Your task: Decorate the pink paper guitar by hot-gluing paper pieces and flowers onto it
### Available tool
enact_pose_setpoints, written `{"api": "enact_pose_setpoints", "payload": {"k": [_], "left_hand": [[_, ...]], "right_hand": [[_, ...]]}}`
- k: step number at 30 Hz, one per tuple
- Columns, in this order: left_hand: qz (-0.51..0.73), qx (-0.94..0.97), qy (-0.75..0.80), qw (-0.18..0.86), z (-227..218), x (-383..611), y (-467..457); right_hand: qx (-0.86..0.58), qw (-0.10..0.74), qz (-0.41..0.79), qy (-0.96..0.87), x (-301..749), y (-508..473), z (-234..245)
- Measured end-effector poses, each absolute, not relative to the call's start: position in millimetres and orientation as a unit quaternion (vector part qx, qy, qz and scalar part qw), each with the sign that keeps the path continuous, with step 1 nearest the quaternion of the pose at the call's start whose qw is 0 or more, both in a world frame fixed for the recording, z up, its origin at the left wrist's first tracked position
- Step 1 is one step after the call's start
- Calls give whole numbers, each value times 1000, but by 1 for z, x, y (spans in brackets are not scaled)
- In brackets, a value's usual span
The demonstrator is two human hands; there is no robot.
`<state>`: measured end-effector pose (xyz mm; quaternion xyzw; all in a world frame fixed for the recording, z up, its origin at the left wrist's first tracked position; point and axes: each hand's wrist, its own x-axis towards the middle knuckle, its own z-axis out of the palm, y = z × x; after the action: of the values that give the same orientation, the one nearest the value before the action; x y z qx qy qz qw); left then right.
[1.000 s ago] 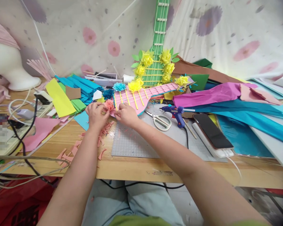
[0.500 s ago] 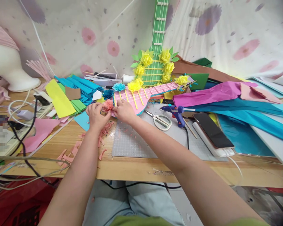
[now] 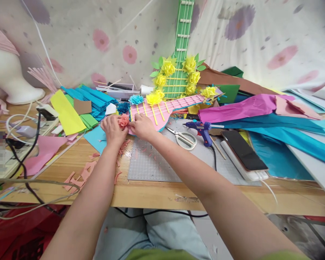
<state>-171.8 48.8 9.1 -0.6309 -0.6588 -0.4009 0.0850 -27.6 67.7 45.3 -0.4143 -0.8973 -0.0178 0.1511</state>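
My left hand (image 3: 114,129) is closed around the left side of a coral paper flower (image 3: 124,121) at the lower left edge of a pink paper pipa (image 3: 162,116). Just right of the flower, my right hand (image 3: 141,126) has its fingers pinched together at the pipa's edge; what lies between them is hidden. Yellow strips and strings cross the pipa's face. A blue paper flower (image 3: 136,99) and a yellow paper flower (image 3: 155,97) sit along its upper edge. Coral paper scraps (image 3: 82,175) lie on the table below my left hand.
Scissors (image 3: 185,140) and a blue glue gun (image 3: 202,130) rest on the grey cutting mat (image 3: 151,166). A phone (image 3: 243,150) lies to the right. Behind stands a green paper instrument (image 3: 182,47). Cables and a power strip (image 3: 47,124) are at the left.
My left hand has turned slightly and shifted its fingers around the coral flower. My right hand stays almost in place. The camera view has moved very slightly.
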Motion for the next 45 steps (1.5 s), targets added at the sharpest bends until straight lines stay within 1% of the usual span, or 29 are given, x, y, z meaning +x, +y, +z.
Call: {"api": "enact_pose_setpoints", "payload": {"k": [4, 9, 14, 21, 24, 27, 32, 34, 38, 40, 45], "left_hand": [[-402, -631, -658, 87, 10, -172, 48], [-407, -635, -651, 82, 11, -172, 46], [-442, -618, -645, 81, 15, -176, 41], [-533, -496, -669, 149, 22, -185, 32], [-549, -489, -659, 159, 25, -182, 30], [-582, -490, -635, 133, 26, -176, 28], [-638, -498, -586, 46, 25, -168, 23], [-603, -538, -587, 42, 25, -162, 19], [-417, -669, -614, 36, 26, -144, 13], [-349, -692, -631, 33, 26, -134, 11], [-275, -688, -670, 58, 27, -120, 6]], "right_hand": [[-418, 153, -14, -895, -28, 69, 44], [-429, 175, -17, -886, -22, 67, 47], [-451, 185, -11, -873, 8, 58, 58], [-503, 254, 10, -826, 76, 35, 65], [-521, 282, 25, -805, 99, 28, 60], [-541, 295, 48, -786, 108, 25, 54], [-573, 296, 70, -761, 102, 25, 41], [-583, 301, 72, -751, 99, 26, 33], [-585, 300, 94, -748, 99, 24, 21], [-579, 298, 109, -751, 100, 22, 20], [-591, 303, 126, -736, 102, 18, 24]]}}
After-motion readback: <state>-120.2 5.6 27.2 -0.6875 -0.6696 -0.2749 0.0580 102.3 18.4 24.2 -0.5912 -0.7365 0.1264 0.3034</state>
